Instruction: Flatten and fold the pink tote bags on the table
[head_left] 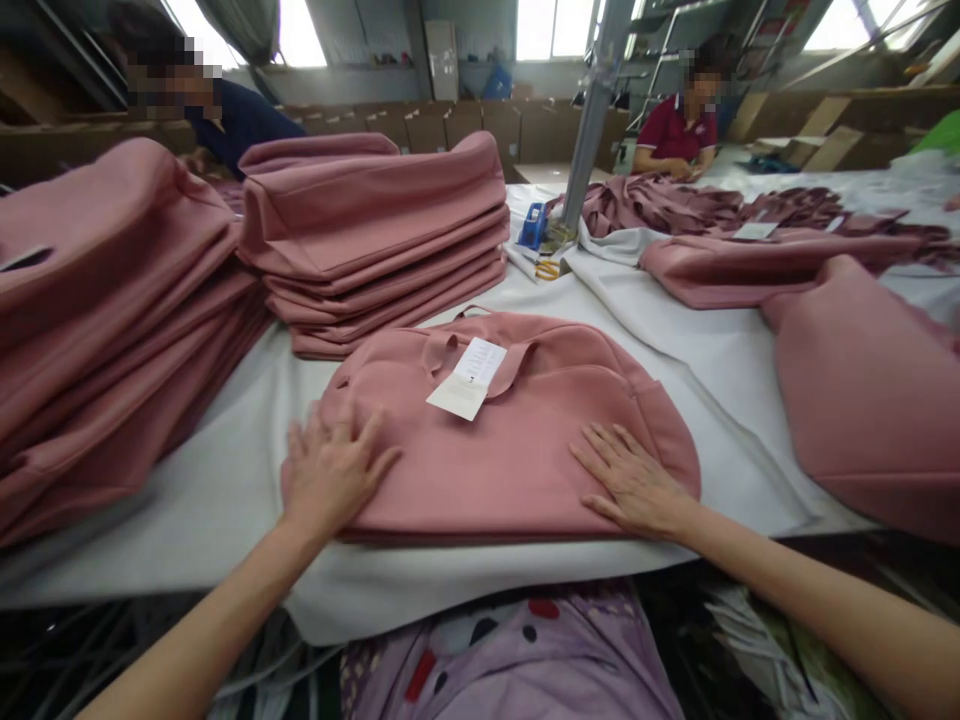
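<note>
A pink bag [480, 470] lies flat in front of me on the white-covered table [660, 345]. Two short handles and a white paper tag [471, 378] rest on its upper part. Spread over the bag's left side is my left hand [336, 468], fingers apart and slightly blurred. My right hand [626, 480] presses flat on the lower right side, its fingers stretched out. Neither hand grips anything; both palms face down on the fabric.
Stacks of folded pink bags stand at the left [105, 330] and behind [382, 230]. More pink bags [870, 390] lie at the right. Yellow-handled scissors [547, 268] and a blue tool [533, 226] sit near a metal post [592, 120]. Two people work across the table.
</note>
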